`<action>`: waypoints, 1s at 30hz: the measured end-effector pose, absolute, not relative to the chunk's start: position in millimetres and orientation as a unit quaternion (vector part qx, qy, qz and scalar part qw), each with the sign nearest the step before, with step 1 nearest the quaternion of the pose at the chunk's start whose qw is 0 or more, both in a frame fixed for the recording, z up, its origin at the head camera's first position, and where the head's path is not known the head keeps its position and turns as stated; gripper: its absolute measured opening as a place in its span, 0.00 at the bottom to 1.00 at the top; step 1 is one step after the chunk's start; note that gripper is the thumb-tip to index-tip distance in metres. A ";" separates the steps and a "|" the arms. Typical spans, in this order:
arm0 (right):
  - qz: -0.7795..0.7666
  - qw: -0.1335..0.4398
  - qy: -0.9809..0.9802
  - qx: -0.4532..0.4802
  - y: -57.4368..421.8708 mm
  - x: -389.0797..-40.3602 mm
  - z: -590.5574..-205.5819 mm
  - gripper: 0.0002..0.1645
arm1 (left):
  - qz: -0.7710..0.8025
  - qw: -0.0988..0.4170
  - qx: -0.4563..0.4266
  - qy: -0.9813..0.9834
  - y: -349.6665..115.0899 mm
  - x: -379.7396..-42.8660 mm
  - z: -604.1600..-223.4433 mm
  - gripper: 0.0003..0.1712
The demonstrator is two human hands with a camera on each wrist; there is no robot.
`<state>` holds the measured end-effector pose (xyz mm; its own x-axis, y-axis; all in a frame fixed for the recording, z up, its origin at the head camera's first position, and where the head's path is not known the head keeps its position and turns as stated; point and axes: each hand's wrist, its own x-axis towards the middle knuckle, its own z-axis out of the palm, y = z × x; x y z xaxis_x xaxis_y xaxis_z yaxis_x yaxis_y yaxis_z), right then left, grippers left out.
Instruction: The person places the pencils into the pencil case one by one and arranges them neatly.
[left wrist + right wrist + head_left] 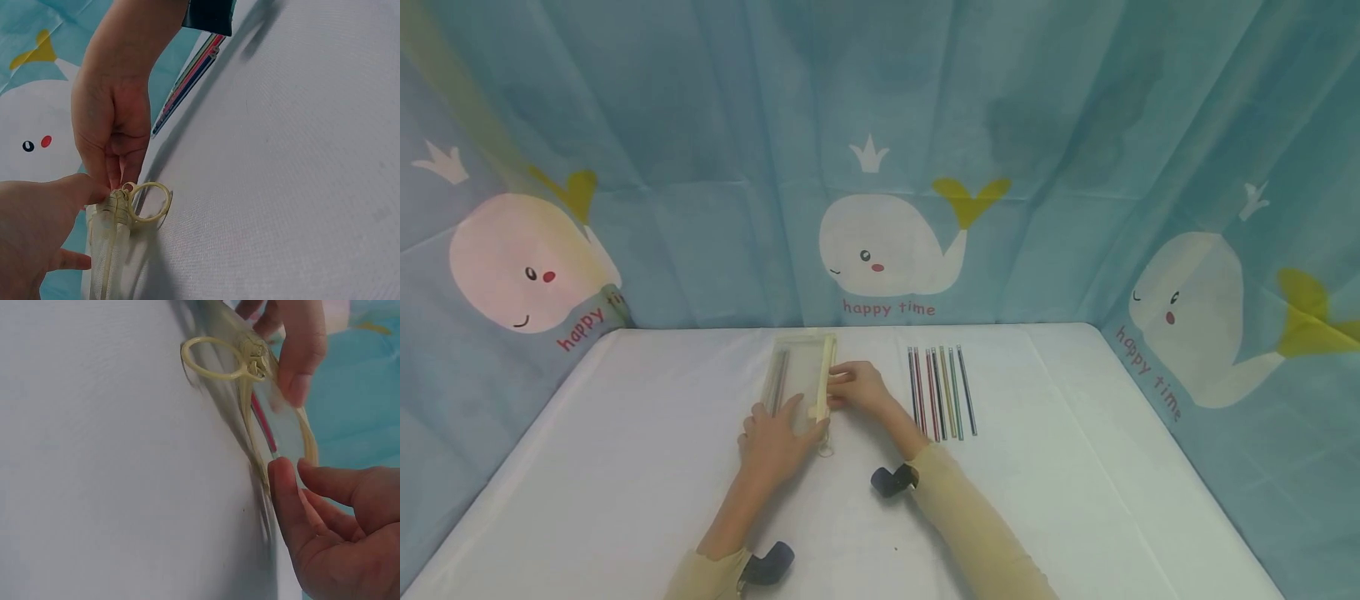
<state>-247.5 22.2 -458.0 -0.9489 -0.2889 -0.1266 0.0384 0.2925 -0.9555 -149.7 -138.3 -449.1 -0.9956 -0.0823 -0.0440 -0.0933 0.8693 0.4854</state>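
A clear, cream-edged zip pencil case [801, 358] lies near the table's back edge, a few slim pencils [781, 379] showing through it. Across its near part, my left hand [778, 442] rests with fingers spread, pressing on top; the thumb touches near the zip end. A cream ring [150, 201] hangs from that end. My right hand [861, 387] pinches the zip-side edge between thumb and fingers, as the right wrist view shows. In that view a red pencil [263, 422] shows inside the case, beneath my left hand [303, 347].
Several slim coloured pencils [943, 392] lie side by side to the right of the case, partly behind my right forearm. A white cloth covers the table [1075, 500]. Blue curtains with whale prints [887, 242] stand behind and at both sides.
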 end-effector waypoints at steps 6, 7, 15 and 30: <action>-0.596 0.126 0.789 -0.077 32.3 -245.1 -460.2 0.22 | 0.250 0.007 -0.043 0.967 -138.0 -149.4 -449.3 0.44; -0.596 0.124 0.790 -0.078 34.1 -244.4 -460.2 0.22 | 0.249 0.007 -0.043 0.967 -138.0 -149.2 -449.2 0.44; -0.573 0.092 0.809 -0.093 50.1 -237.0 -457.5 0.21 | 0.256 0.000 -0.041 0.966 -137.4 -147.3 -448.4 0.43; -0.568 0.061 0.816 -0.084 78.8 -234.2 -458.1 0.22 | 0.246 0.001 -0.048 0.968 -136.5 -148.4 -451.8 0.43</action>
<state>-234.2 78.8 -458.1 -0.9787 -0.2053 -0.0038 -0.0677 0.3399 -0.9380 -148.4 -136.5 -451.8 -0.9955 -0.0915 -0.0253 -0.0925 0.8742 0.4766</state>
